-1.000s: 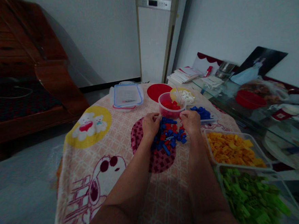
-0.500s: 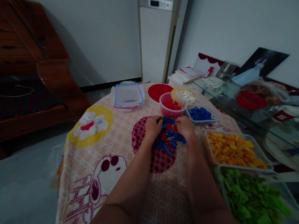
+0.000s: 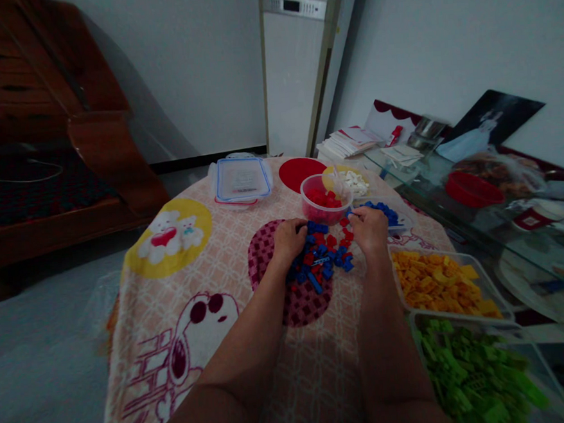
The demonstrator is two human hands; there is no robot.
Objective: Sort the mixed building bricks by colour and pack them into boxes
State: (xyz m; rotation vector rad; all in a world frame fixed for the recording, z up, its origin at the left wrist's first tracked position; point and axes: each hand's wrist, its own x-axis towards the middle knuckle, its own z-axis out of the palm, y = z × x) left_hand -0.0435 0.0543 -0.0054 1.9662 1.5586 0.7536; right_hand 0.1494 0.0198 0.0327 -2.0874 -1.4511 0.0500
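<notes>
Head view: mixed brick pile [image 3: 321,257] lies nearside of round tub [image 3: 327,215]. Left hand [image 3: 288,242] nearside-left of tub; grip state cannot be told. Right hand [image 3: 371,229] nearer tub, grip apparently pinching blue brick [image 3: 350,214] just off tub's near-right wall.

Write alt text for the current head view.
Two bare hands, left and right, work at a pile of red and blue bricks on a patterned tablecloth, beside containers of red, blue, yellow and green pieces.
</notes>
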